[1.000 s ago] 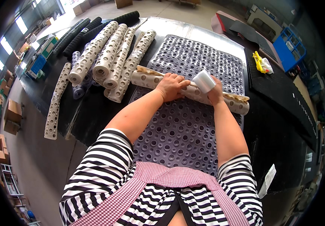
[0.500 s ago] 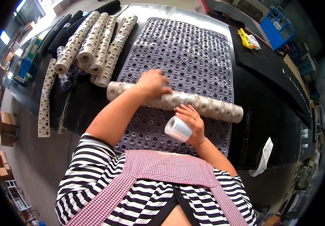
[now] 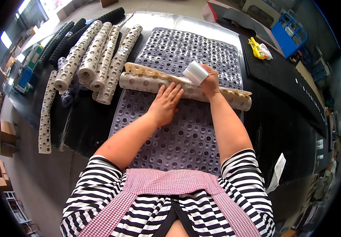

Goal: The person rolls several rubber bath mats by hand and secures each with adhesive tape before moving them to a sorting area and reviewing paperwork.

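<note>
A beige rolled-up mat with round holes (image 3: 233, 100) lies crosswise on a flat, translucent grey-purple mat (image 3: 174, 138). Along its far side the loose edge stands a little away from the roll. My left hand (image 3: 165, 103) lies on the roll from the near side, its fingers stretched out over the top. In my right hand (image 3: 210, 82) is a roll of clear tape (image 3: 195, 72), held above the far edge of the rolled mat. The fingers of the right hand are partly hidden by the tape.
Several rolled beige mats (image 3: 113, 65) lie at the left, with dark rolls (image 3: 66, 43) beyond. On the black sheets (image 3: 281, 75) at the right sits a yellow tape dispenser (image 3: 256, 48). A white strip (image 3: 276, 172) hangs at the near right edge, and a blue rack (image 3: 289, 33) stands behind.
The tape roll in my right hand has gone from the near side of the rolled mat to its far side. My left hand has shifted nearer and flattened. The mat's far edge has come loose.
</note>
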`<state>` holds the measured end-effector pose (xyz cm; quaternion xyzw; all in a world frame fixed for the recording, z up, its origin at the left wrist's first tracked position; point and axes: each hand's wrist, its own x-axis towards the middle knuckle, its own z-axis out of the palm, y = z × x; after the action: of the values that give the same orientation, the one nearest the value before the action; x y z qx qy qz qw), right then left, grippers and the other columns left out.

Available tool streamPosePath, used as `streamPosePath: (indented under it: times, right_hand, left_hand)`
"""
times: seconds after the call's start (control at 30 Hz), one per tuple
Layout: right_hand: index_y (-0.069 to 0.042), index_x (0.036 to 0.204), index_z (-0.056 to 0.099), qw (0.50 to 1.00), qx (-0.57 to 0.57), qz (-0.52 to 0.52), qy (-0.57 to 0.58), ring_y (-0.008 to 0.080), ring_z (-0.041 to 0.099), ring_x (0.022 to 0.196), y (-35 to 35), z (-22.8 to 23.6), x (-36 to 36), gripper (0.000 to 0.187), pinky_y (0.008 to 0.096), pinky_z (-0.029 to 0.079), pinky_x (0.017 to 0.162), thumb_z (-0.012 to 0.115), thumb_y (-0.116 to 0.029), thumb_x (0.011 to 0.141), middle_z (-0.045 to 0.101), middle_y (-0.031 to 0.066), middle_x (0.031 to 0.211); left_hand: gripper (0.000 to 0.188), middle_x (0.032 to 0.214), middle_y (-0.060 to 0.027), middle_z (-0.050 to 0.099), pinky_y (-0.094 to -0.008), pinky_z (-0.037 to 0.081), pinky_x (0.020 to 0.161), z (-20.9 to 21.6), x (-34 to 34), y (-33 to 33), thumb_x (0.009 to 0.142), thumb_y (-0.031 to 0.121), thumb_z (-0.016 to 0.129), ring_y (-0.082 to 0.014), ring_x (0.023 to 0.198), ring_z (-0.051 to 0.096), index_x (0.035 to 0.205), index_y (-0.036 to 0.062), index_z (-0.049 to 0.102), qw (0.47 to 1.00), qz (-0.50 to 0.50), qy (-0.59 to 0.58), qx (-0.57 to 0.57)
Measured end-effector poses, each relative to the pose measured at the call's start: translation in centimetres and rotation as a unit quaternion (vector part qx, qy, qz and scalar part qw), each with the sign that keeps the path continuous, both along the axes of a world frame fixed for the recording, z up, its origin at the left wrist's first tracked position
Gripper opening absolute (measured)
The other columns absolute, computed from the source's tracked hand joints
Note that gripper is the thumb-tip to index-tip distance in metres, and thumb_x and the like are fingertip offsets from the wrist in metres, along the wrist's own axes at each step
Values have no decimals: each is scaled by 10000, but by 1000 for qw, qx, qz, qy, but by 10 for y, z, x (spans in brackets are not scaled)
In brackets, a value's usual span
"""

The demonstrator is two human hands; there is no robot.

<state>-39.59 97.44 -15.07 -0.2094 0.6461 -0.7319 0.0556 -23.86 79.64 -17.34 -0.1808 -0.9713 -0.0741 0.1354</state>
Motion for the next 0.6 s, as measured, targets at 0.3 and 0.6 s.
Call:
streamPosePath:
  times: [0.3,0.6]
  right_hand:
    - [-88,1175,729,884,313,-42,346,260,514,1356,6,-29,27,318,409,301,1177,676,-185,877,649,121,1342]
    - [-25,1152,712,968,136,212,-8,208,720,886,80,23,202,304,326,577,786,676,-160,882,739,114,1021]
  left_hand:
    - [682,1511,-123,463,-417,224,1207,30,-132,-19,869,262,661,-264,1444,383,1489,130,409,995,20,-97,12]
    - [686,1305,-103,620,-442,395,1050,51,-133,-25,799,413,807,-264,1257,566,1355,110,540,990,58,-128,-7]
